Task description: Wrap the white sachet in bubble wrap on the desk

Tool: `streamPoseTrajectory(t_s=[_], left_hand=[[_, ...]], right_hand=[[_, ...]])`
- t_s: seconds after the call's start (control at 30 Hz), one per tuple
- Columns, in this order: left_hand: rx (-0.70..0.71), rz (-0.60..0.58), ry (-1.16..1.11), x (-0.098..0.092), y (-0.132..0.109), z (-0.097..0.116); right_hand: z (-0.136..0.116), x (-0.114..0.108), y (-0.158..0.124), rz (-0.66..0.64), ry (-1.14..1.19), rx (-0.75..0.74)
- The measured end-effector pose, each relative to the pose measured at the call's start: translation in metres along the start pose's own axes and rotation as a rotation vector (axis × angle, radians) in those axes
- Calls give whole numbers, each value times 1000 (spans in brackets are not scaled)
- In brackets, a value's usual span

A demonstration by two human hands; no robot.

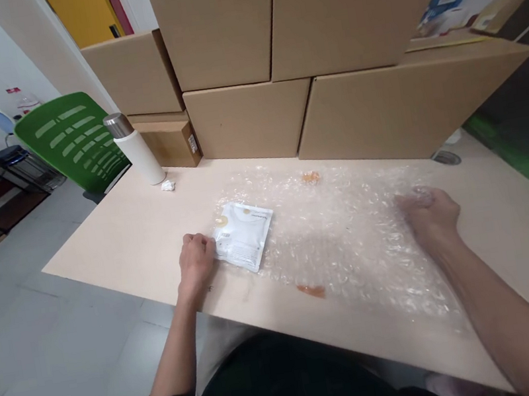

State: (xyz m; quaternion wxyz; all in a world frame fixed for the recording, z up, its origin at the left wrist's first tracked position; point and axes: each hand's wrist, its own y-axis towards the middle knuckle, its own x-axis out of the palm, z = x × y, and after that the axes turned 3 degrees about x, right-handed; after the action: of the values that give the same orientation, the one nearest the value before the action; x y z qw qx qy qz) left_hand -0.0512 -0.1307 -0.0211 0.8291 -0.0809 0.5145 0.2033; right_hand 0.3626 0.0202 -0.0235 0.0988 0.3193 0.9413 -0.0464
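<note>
Boxes (221,34) back the table (105,240): right hand (431,218) clutches bubble wrap (338,233), a likely spreading step needing even tension next, left hand (197,257) curled beside a packet (244,234), grip unclear.

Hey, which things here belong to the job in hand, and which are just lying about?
In the job, it seems:
- bubble wrap, bunched at the right hand
- white printed pouch, right by the left hand

Just lying about:
- white flask with metal cap
- crumpled white scrap
- stacked cardboard boxes
- green chair
</note>
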Motion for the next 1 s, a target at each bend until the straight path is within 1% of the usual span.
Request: streamPoseTrajectory(t_s=[0.17, 0.3, 0.37, 0.4, 0.47, 0.5, 0.53, 0.57, 0.6, 0.67, 0.7, 0.73, 0.77, 0.83, 0.9, 0.97, 1.0], left_hand=[[-31, 61, -25, 0, -16, 6], [-63, 78, 30, 0, -25, 6], [-77, 74, 50, 0, -28, 5], [-84, 73, 57, -1, -29, 4], [-98, 68, 66, -2, -32, 4], [-105, 62, 65, -3, -33, 3], [-113, 57, 56, -4, -34, 3], [-122, 51, 40, -5, -35, 2], [-130, 46, 18, -6, -36, 2], [-143, 40, -24, -9, -37, 1], [-145, 32, -39, -10, -38, 0], [-146, 17, -53, -11, -38, 0], [-146, -4, -66, -13, -38, -1], [-143, -42, -109, -15, -39, -3], [-138, -56, -169, -16, -39, -7], [-130, -29, -228, -14, -39, -13], [-134, -12, -264, -13, -39, -16]], right_hand=[[-15, 27, 21, 3, -284, -134], [-30, 53, 38, -92, -440, -209], [-38, 62, 38, -135, -522, -284], [-43, 65, 33, -147, -556, -347], [-54, 69, 11, -199, -598, -514], [-60, 70, -6, -269, -612, -639], [-65, 70, -27, -392, -597, -737], [-69, 72, -51, -546, -573, -776], [-71, 73, -76, -691, -544, -775], [-70, 80, -125, -1024, -544, -793], [-66, 85, -146, -1148, -569, -809], [-61, 91, -163, -1231, -603, -810], [-55, 97, -176, -1276, -641, -805], [-43, 111, -190, -1258, -663, -781], [-34, 123, -193, -1219, -617, -734], [-29, 131, -191, -1203, -548, -703], [-27, 133, -190, -1195, -523, -709]])
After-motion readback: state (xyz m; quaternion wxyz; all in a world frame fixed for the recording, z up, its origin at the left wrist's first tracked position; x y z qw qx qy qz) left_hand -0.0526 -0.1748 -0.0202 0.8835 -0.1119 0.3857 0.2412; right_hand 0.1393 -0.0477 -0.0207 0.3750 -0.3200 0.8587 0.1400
